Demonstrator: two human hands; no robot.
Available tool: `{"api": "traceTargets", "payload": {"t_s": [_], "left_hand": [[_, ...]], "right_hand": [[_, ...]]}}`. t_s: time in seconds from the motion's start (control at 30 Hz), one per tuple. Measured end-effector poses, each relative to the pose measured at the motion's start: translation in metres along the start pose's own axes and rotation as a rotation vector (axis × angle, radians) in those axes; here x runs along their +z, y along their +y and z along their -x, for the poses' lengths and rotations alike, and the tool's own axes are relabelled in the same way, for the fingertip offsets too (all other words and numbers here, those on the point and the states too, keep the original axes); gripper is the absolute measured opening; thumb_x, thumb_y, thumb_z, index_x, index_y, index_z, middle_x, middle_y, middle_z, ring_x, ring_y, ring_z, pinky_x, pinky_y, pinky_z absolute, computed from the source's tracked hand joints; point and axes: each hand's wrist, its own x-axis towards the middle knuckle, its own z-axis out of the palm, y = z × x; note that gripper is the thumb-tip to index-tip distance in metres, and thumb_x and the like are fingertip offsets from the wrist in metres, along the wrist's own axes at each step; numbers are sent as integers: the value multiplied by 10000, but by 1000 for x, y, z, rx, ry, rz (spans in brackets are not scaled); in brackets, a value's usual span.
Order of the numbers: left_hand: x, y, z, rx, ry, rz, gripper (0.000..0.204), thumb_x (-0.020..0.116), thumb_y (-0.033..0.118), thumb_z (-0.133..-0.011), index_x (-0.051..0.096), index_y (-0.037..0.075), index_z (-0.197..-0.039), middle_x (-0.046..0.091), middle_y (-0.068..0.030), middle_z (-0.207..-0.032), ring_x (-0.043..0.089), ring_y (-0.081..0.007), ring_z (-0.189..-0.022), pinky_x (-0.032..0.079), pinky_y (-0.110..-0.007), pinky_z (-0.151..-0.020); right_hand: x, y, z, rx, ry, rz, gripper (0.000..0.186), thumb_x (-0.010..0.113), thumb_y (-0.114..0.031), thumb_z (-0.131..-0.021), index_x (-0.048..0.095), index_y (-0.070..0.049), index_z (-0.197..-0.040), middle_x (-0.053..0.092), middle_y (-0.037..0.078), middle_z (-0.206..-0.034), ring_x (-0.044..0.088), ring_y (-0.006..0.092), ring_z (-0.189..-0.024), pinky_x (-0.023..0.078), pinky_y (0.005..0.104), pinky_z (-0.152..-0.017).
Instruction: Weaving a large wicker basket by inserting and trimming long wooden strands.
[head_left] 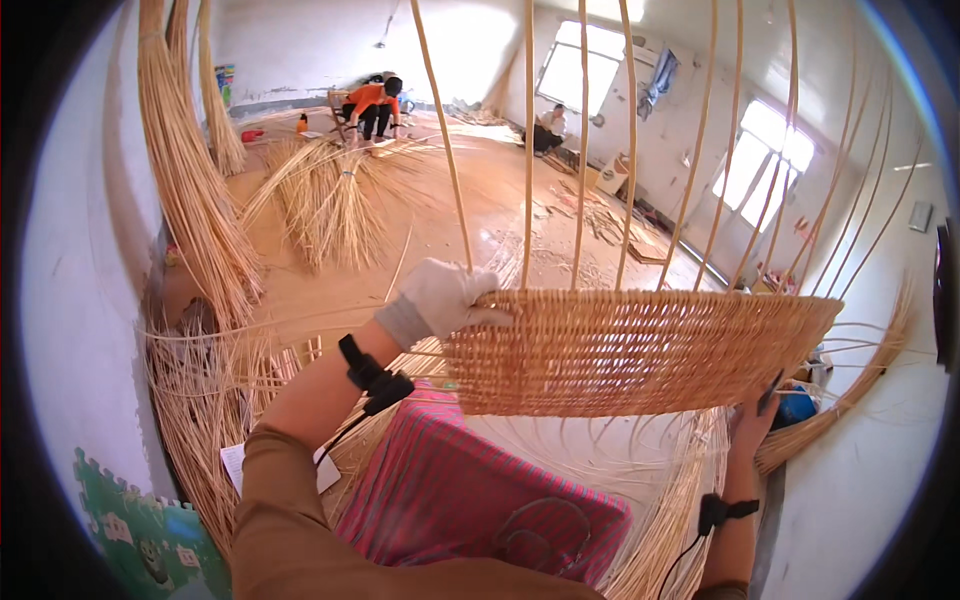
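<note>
while the half-woven wicker basket (640,350) is being held up at chest height over the person's lap, its long unwoven stakes (580,150) are rising bare toward the ceiling and fanning outward. the left hand (445,298), in a pale work glove, is gripping the basket's upper left rim, fingers curled over the woven edge and closed on it. the right hand (752,420) is reaching up under the basket's lower right edge; the weave is hiding most of it, so it cannot be told whether the fingers are clamping the basket or only steadying it. both wrists are wearing black bands with cables trailing down. a red-striped cloth (450,490) is lying across the lap below the basket, and loose willow rods (200,400) are spreading over the floor to the left, with tall bundles (190,180) leaning against the wall. farther back, a person in an orange top (372,100) is crouching over more rods, and another person (548,128) is sitting near the windows. as a judgement, the basket is looking liable to tip or twist, since only one hand is visibly holding the rim; a slip there could be kinking the upright stakes or loosening the last woven rows, and the springy rod ends could be whipping toward the face.
</note>
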Motion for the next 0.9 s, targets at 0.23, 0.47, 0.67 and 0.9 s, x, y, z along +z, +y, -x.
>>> {"api": "traceTargets", "payload": {"t_s": [0.23,0.47,0.67,0.9], "left_hand": [[-61,47,38,174,-62,85,529,754,627,-835,623,119,-901,611,-101,-693,675,-326,-660,515,-417,-572],[-70,37,64,192,-75,189,411,889,418,-751,697,98,-923,645,-82,-730,662,-303,-658,511,-393,-590],[-30,3,73,16,-171,300,295,893,125,-715,719,32,-936,678,-111,-778,659,-261,-704,513,-350,-653],[-8,-21,65,173,-340,243,227,745,126,-877,656,24,-1059,676,-150,-891,654,-357,-804,506,-400,-738]], "right_hand": [[-92,53,-87,27,120,-160,736,739,-435,-983,379,-100,-1530,543,-15,-679,494,105,-461,377,266,-392],[-104,23,-15,12,308,-70,568,721,-462,-994,461,-110,-1356,542,-31,-698,478,72,-515,369,251,-423],[-111,28,-23,-92,241,-325,432,739,-386,-992,508,-192,-1302,528,-34,-651,461,100,-474,372,283,-408],[-136,41,-3,102,88,-52,710,690,-587,-965,378,-124,-1403,568,48,-643,578,179,-484,504,340,-446]]}}
